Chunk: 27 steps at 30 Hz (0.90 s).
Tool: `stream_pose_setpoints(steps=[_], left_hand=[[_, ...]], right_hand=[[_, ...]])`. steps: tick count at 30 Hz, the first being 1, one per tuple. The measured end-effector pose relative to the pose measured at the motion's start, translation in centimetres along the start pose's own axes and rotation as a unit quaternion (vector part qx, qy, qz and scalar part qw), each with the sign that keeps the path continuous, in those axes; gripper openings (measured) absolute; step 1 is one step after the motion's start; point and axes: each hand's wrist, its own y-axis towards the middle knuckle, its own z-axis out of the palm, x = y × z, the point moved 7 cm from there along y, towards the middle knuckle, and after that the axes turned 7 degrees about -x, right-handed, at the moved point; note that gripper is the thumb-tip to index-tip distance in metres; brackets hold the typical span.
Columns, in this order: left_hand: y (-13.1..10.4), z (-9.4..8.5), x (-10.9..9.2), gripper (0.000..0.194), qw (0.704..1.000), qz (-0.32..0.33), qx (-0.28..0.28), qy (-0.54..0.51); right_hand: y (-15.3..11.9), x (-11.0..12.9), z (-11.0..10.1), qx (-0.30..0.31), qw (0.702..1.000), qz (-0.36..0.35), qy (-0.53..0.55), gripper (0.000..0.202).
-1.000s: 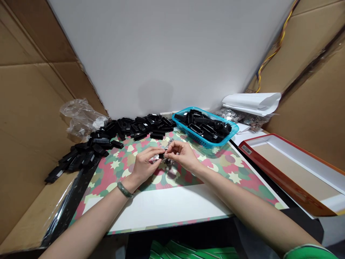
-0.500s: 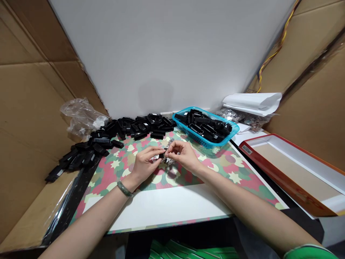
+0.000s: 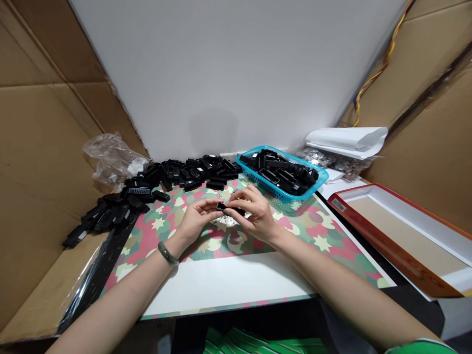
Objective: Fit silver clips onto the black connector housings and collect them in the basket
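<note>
A small oblong black plastic case [image 3: 221, 207] is held between my two hands above the patterned sheet. My left hand [image 3: 197, 219] pinches its left end between thumb and fingers, with a green bangle [image 3: 168, 253] on the wrist. Fingers of my right hand [image 3: 256, 214] close over the right part of the case and hide much of it. Just under the hands lies a pile of small shiny metal pieces [image 3: 226, 220], partly covered by them. What the metal pieces are I cannot make out.
Many similar black cases [image 3: 184, 172] are heaped along the back and left. More fill a blue basket [image 3: 306, 195] at the back right. A clear plastic bag [image 3: 112, 155] lies far left, bags of metal pieces [image 3: 319, 157] at right, beside an open red-edged box [image 3: 401, 226].
My right hand has shifted from a fingertip pinch at the case's end to a grip over its right part. The case now lies lengthwise between both hands.
</note>
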Motion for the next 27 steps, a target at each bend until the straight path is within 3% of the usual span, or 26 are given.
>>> stream_pose_setpoints(steps=[4,8,27], left_hand=[[0.0,0.5,0.3,0.037,0.993,-0.055,0.036,-0.098],[-0.4,1.0,0.0,0.036,0.986,-0.068,0.065,-0.135],[-0.4,1.1,-0.4,0.035,0.988,-0.059,0.065,-0.129]], right_hand=[[-0.3,1.2,0.1,-0.001,0.991,-0.117,-0.065,0.013],[-0.6,1.9,0.3,-0.017,0.98,-0.175,-0.089,0.015],[-0.9,1.5,0.9,0.006,0.98,-0.171,-0.101,0.015]])
